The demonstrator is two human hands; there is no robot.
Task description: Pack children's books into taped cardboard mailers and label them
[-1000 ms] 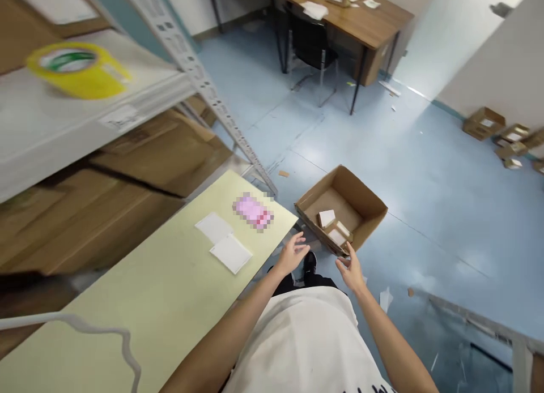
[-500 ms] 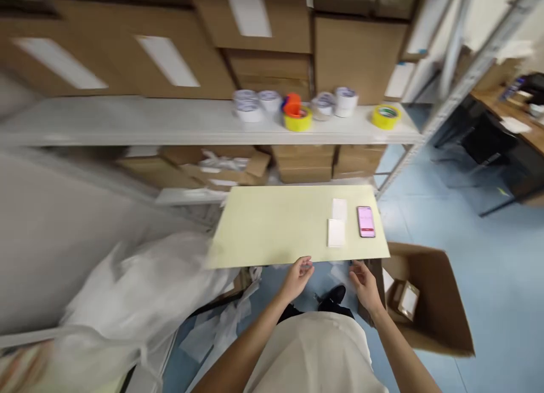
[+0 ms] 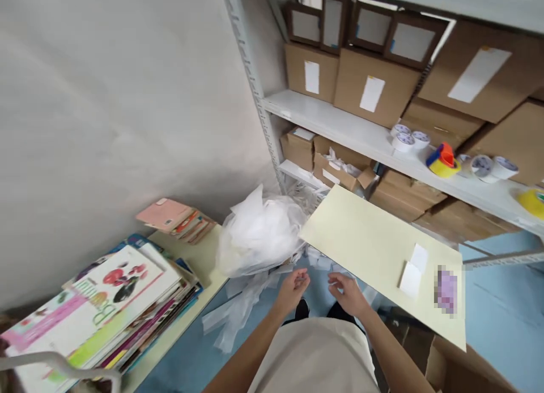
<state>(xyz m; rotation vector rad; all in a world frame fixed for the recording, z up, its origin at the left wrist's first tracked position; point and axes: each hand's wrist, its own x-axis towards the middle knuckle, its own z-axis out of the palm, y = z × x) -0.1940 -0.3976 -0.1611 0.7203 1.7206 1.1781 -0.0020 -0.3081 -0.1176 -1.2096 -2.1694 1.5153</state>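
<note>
My left hand (image 3: 294,286) hangs in the air over the floor, fingers loosely curled and apart, nothing in it. My right hand (image 3: 347,294), likewise without anything in it, is held just off the near edge of a pale yellow table (image 3: 361,229), its fingers bent and parted. Two small white cards or flat packets (image 3: 410,278) lie on that table, touching each other. To their right is a phone (image 3: 445,291), blurred out by pixelation. A large white plastic bag (image 3: 259,231) bulges beyond my left hand.
At left a second table (image 3: 208,260) bears a stack of books (image 3: 127,291) and a pile of pink booklets (image 3: 170,214). Shelving (image 3: 327,118) holds cardboard boxes (image 3: 376,90) and tape rolls (image 3: 403,141). Paper scraps (image 3: 242,308) litter the floor; an open carton (image 3: 463,364) stands lower right.
The view has swung left, bringing the books and second table into sight. Both hands are now away from the yellow table's edge and closer together; the cards and phone stay on the table.
</note>
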